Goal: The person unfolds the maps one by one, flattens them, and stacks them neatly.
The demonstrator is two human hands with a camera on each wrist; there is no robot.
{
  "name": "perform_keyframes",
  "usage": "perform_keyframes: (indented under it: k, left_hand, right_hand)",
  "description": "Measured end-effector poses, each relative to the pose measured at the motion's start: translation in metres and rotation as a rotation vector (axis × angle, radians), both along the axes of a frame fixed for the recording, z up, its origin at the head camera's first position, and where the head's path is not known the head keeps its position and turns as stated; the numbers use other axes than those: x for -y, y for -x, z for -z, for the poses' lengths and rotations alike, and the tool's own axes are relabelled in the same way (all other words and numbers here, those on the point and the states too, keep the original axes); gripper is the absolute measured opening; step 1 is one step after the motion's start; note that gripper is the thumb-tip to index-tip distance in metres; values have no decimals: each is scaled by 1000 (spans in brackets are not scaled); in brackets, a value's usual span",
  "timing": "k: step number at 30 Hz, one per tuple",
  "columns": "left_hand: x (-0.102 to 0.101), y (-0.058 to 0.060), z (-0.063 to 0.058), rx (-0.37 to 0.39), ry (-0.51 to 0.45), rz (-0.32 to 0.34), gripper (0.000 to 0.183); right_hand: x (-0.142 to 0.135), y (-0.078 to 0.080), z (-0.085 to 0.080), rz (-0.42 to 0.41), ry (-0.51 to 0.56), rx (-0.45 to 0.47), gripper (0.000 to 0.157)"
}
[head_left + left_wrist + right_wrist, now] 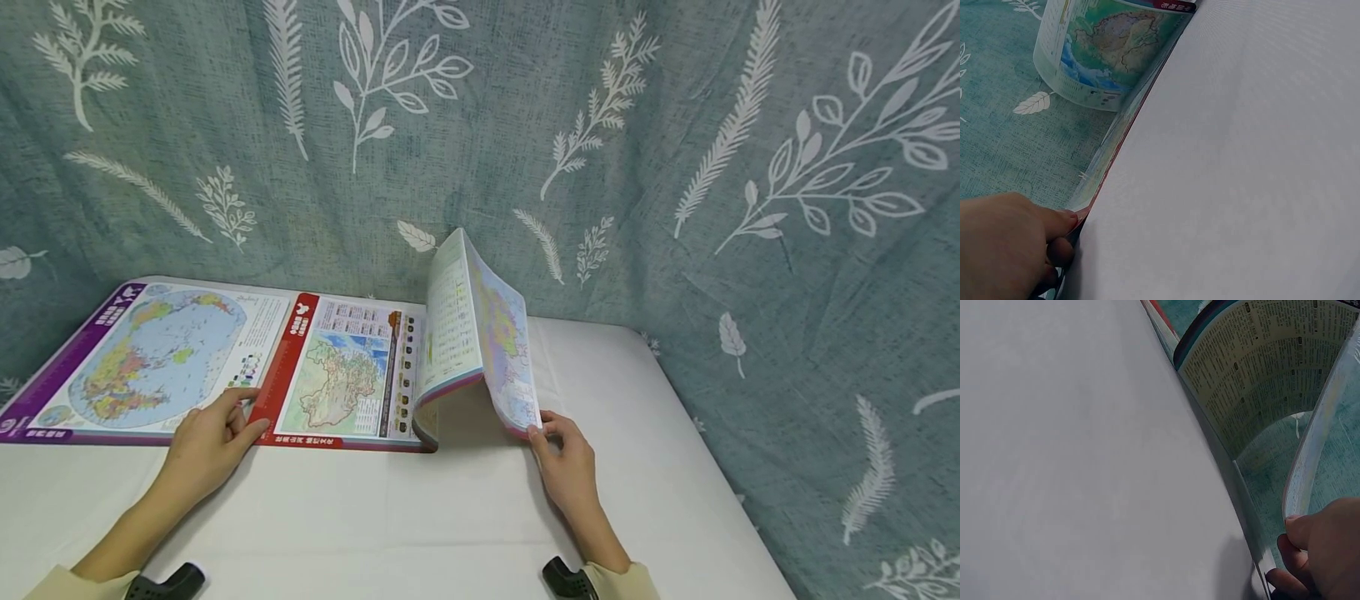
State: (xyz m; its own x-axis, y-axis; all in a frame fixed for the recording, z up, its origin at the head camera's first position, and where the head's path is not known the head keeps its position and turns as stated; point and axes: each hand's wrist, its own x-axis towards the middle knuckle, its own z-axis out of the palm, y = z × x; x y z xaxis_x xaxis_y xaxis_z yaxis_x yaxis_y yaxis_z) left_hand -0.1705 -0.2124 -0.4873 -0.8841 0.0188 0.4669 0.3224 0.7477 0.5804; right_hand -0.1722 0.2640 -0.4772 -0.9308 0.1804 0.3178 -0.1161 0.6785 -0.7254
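Note:
A map sheet with a red border (322, 375) lies on the table, its right part curling up into a standing fold (453, 308). From that fold a panel (504, 350) printed with a colourful map slopes down to the right. My left hand (210, 442) pinches the sheet's red left edge near its lower corner; the left wrist view shows the thumb (1063, 220) over that edge. With thumb and fingers my right hand (566, 458) pinches the sloping panel's lower right corner. Small text covers the raised fold's underside (1254, 369) in the right wrist view.
A purple-bordered world map (180, 358) lies flat on the left, beside the red border. White cloth covers the table (360, 508). Behind and to the right hangs a green curtain (480, 150) with white leaf prints, close to the back edge.

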Motion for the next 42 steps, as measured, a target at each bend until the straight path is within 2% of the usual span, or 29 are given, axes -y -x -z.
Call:
perform_keyframes:
  k: [26,36,42]
  left_hand:
    - [0,-1,-1,45,5,-20,44]
    - [0,-1,-2,33,3,-5,43]
    - [-1,-2,-4,39,14,-17,44]
  right_hand:
    - [-39,-1,-4,128,-11,70,21]
    - [-54,-2,-3,164,-9,62,26]
    - [-64,-2,-3,201,-57,28,24]
